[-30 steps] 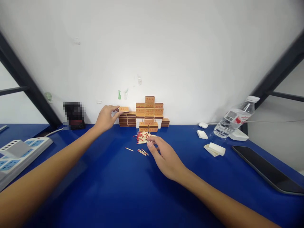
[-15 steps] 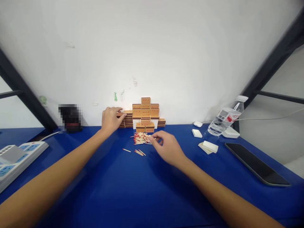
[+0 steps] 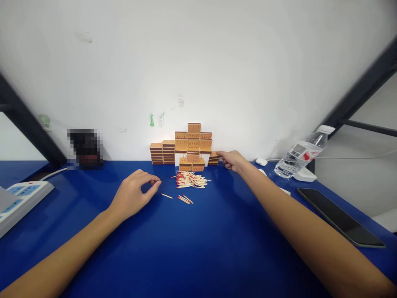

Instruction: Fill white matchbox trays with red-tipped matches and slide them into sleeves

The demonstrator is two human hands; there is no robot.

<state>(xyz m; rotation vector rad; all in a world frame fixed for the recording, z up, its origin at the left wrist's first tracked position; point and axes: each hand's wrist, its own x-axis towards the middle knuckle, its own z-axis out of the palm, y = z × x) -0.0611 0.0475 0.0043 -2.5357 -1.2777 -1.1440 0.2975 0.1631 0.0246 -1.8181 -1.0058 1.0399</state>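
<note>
Against the wall stands a stepped build of orange matchboxes, with white pieces low at its sides. Left of it are two columns of stacked matchboxes. At its right end is a low stack; my right hand reaches there from the right, thumb and index finger closed at the top box's right end. A heap of red-tipped matches lies before the build, with several loose matches nearer me. My left hand hovers left of these, thumb and index tips together, nothing visible between them.
On the blue table at the right are a tilted water bottle, a phone, a white case and white pieces partly behind my right forearm. A power strip and a blurred dark object are at the left.
My left hand has left the left matchbox columns and come down toward me. My right hand has moved from the match heap back and right to the low stack. The view has shifted slightly.
</note>
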